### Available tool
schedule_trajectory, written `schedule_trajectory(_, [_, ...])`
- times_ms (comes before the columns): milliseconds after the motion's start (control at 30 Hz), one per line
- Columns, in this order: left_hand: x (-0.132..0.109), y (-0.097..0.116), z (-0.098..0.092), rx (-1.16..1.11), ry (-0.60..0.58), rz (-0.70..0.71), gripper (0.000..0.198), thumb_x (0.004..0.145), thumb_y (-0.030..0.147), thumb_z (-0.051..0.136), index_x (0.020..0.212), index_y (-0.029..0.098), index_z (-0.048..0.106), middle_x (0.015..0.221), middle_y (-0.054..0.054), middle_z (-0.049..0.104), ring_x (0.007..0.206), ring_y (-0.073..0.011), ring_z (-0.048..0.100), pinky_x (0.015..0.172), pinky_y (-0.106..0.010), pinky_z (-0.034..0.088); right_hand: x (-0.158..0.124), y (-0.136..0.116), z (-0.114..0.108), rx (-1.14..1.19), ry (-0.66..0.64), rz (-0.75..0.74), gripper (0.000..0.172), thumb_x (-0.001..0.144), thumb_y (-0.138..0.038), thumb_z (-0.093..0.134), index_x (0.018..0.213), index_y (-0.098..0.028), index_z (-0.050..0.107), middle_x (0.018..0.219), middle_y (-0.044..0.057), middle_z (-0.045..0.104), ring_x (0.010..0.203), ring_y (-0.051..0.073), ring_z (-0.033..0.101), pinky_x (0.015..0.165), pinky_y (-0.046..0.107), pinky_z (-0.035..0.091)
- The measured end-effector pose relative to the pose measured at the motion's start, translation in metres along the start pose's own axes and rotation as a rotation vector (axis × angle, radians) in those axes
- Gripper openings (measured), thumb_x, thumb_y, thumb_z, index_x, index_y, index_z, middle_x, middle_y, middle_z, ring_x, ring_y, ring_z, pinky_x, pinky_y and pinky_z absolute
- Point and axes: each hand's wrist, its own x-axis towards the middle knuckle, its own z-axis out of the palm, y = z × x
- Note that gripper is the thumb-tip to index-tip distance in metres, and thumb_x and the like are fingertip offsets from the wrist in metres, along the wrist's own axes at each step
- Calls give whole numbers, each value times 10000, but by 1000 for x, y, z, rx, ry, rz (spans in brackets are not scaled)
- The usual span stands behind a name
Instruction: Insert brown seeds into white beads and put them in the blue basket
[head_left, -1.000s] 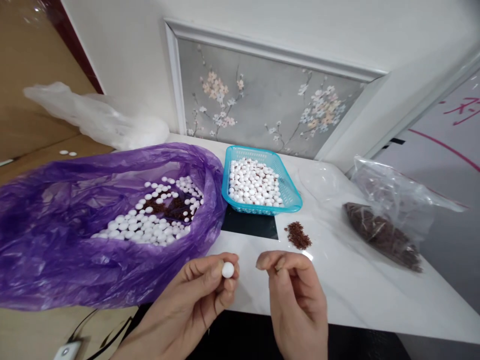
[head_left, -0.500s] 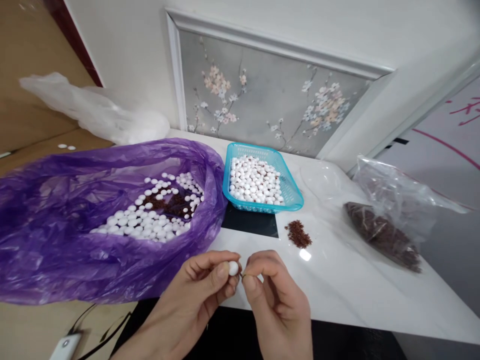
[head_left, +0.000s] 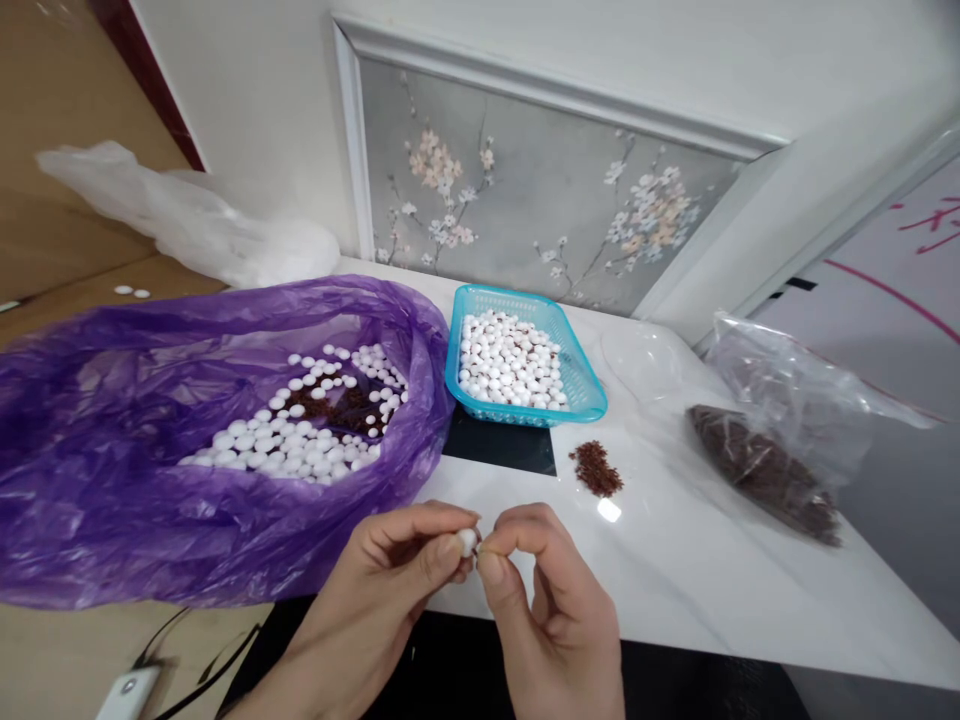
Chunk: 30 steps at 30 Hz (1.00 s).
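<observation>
My left hand (head_left: 390, 575) pinches a small white ball (head_left: 468, 542) between thumb and fingers, above the front edge of the white table (head_left: 675, 560). Against the ball's right side, my right hand (head_left: 551, 590) is closed in a pinch on a tiny dark piece, mostly hidden by the fingertips. Beyond the hands, a blue basket (head_left: 589, 400) holds many white balls with brown bits among them. To its left, an open purple bag (head_left: 150, 530) contains white balls and dark brown bits. A small pile of reddish-brown bits (head_left: 597, 469) lies right of the hands.
At the right lies a clear plastic bag (head_left: 802, 390) with dark brown contents. A whitish plastic bag (head_left: 225, 235) is at the back left. A framed floral panel (head_left: 525, 190) stands behind the table. A white device (head_left: 129, 692) with a cable is at the lower left.
My right fingertips have moved slightly left, closer to the ball. My left fingers cover more of the ball than before.
</observation>
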Motion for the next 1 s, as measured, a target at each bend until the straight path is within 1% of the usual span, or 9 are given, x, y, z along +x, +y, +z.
schedule_trajectory(300, [-1,-3,-3,115,-51,100,80,736,222,757,793,267,790,880,-2,734,858,-134,638,769,-186,495,1,0,1,42,-18,92,106,895,-182,549,810,-238,579,785,-26,530,750,128,541,681,248,436])
schedule_trajectory(600, [1,-4,-7,249,-61,169,94,787,236,708,827,255,791,906,-14,715,874,-149,621,799,-210,482,13,3,-3,134,-89,350,63,856,-259,618,846,-227,565,772,-31,552,743,128,539,682,234,461])
schedule_trajectory(667, [3,-5,-7,222,-54,149,140,790,244,707,909,259,778,923,-20,717,892,-160,624,831,-233,475,12,4,-3,107,-103,297,55,875,-258,597,925,-238,605,834,-13,579,788,140,566,714,249,482])
schedule_trajectory(700, [4,-5,-6,186,-43,132,214,789,246,710,996,277,753,909,-15,717,883,-158,626,838,-243,472,11,4,-2,68,-115,247,97,893,-250,572,972,-247,628,877,0,586,827,148,577,739,258,488])
schedule_trajectory(767, [6,-6,-1,93,-15,89,437,776,242,726,1194,336,639,829,12,708,813,-138,627,811,-249,474,10,3,-3,-29,-139,139,183,919,-226,523,1032,-268,661,925,20,578,866,158,583,753,265,493])
schedule_trajectory(833, [4,-5,3,20,9,57,587,766,246,738,1295,383,524,804,30,698,763,-128,622,781,-253,476,9,1,-7,-106,-129,64,194,916,-205,522,1003,-273,682,917,26,562,862,158,579,726,249,498])
schedule_trajectory(867, [2,-5,5,0,13,56,585,769,259,735,1293,395,513,847,25,701,770,-131,623,782,-262,476,9,0,-9,-126,-108,40,176,909,-199,532,973,-271,680,913,24,559,866,157,576,725,241,498])
schedule_trajectory(933, [-7,-5,2,0,-27,80,438,762,294,739,1172,368,606,923,10,696,793,-143,623,769,-264,472,10,-2,-18,-136,-41,9,126,903,-201,546,933,-267,649,934,20,575,901,152,575,753,229,497])
schedule_trajectory(1000, [-18,-10,-8,59,-178,54,209,731,302,761,934,280,713,849,-5,685,750,-150,614,706,-252,460,13,-3,-28,-145,37,12,93,919,-221,531,934,-265,611,952,12,606,909,139,582,778,220,493])
